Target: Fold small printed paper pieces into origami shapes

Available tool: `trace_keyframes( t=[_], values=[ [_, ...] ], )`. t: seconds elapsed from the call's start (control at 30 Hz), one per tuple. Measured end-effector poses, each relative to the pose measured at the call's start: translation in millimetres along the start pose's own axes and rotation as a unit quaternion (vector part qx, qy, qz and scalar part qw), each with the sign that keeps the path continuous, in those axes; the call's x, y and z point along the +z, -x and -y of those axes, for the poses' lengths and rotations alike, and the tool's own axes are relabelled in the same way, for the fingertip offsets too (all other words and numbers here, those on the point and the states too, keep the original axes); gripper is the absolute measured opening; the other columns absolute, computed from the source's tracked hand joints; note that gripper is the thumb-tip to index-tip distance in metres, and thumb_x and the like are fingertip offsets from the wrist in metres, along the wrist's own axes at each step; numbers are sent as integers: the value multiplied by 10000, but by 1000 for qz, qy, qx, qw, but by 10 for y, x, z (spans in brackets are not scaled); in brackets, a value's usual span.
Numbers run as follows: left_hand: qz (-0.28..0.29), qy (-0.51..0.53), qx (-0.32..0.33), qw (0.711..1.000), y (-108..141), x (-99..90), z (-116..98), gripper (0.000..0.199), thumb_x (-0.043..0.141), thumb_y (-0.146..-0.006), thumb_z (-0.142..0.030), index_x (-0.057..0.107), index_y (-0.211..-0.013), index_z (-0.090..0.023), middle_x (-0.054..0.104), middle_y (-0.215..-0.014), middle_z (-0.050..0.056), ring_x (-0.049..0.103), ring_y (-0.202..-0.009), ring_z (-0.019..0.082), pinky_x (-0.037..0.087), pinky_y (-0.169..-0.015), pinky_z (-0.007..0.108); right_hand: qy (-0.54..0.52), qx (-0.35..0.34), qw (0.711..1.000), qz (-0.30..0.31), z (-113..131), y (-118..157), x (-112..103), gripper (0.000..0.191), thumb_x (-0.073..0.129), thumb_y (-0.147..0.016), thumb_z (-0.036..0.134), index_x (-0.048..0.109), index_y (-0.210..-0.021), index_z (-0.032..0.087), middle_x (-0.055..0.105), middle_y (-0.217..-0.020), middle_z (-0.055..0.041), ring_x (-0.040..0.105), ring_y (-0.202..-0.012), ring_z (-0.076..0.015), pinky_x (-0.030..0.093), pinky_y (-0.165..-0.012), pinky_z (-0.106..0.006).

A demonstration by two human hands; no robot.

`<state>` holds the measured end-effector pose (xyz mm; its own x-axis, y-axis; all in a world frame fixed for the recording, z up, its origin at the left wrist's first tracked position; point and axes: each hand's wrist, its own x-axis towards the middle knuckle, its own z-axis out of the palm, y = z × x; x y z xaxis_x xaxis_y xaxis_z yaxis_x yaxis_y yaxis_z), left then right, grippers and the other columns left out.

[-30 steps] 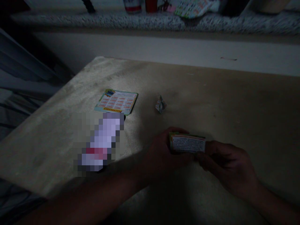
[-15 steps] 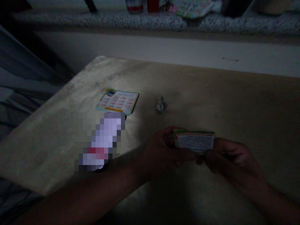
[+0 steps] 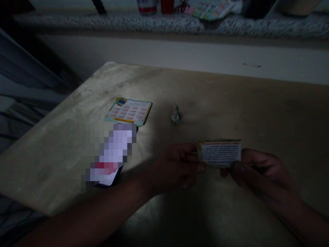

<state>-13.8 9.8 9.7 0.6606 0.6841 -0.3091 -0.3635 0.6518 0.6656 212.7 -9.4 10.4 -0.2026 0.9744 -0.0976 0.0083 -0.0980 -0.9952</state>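
A folded sheet of printed paper (image 3: 221, 154), white with small dark text and a green and orange border, is held up above the table. My right hand (image 3: 264, 171) pinches its right end, thumb in front and fingers behind. At the left end my left hand (image 3: 180, 166) grips the edge between thumb and fingers, partly in shadow. Beyond the hands lies a small folded paper piece (image 3: 177, 115) with pointed corners. To the left is a stack of printed calendar cards (image 3: 130, 111), with a phone (image 3: 113, 154) in front, its screen blurred out.
The pale table (image 3: 64, 137) meets a white wall (image 3: 180, 51) at the back. Above runs a speckled stone ledge (image 3: 115, 22) bearing a can (image 3: 147, 6), a red container (image 3: 167, 6) and a crumpled printed bag (image 3: 216, 8). A stool (image 3: 10, 113) stands at the left.
The folded paper has shifted slightly right and up. My left hand has slid outward to its left edge, uncovering more of the printed face. My right hand keeps its pinch.
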Motion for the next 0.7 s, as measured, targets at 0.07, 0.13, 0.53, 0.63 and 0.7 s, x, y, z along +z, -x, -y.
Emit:
trace_keyframes(
  t=[0.07, 0.13, 0.53, 0.63, 0.7],
  values=[
    [11, 3, -12, 1000, 18, -27, -25, 435, 708, -819, -70, 694, -1241, -175, 793, -960, 84, 474, -366, 2, 386, -384, 135, 7, 5, 1000, -3, -10, 10, -50, 243, 767, -842, 408, 775, -712, 202, 635, -494, 0, 502, -400, -76, 420, -393, -168],
    [18, 10, -11, 1000, 34, -74, -51, 477, 691, -835, -72, 665, -1295, -198, 769, -1123, 126, 513, -380, 9, 398, -376, 140, 8, -1, 1000, -18, -29, 17, -116, 207, 763, -849, 393, 775, -744, 215, 682, -558, -11, 551, -441, -89, 480, -447, -185],
    [-102, -125, 108, 981, -40, -22, 86, 484, 819, -764, -194, 639, -1213, -178, 740, -924, 37, 622, -595, 78, 535, -522, 177, 140, -93, 985, -50, -47, 84, 39, 124, 763, -811, 195, 713, -703, 232, 695, -584, 15, 621, -468, -120, 506, -445, -192],
    [-123, -158, 105, 974, -33, 4, 59, 521, 815, -762, -195, 612, -1241, -182, 727, -828, 7, 579, -535, 64, 503, -490, 169, 114, -107, 987, 44, -73, 57, -13, 222, 637, -939, 345, 726, -771, 231, 712, -653, -11, 676, -577, -150, 551, -550, -232],
    [-120, -177, 98, 972, -19, 3, 37, 553, 816, -762, -197, 595, -1269, -195, 719, -800, -7, 550, -502, 52, 477, -475, 164, 67, -105, 989, 79, -93, 35, -57, 406, 475, -1010, 470, 737, -814, 231, 725, -709, -38, 711, -674, -184, 576, -625, -272]
  ],
)
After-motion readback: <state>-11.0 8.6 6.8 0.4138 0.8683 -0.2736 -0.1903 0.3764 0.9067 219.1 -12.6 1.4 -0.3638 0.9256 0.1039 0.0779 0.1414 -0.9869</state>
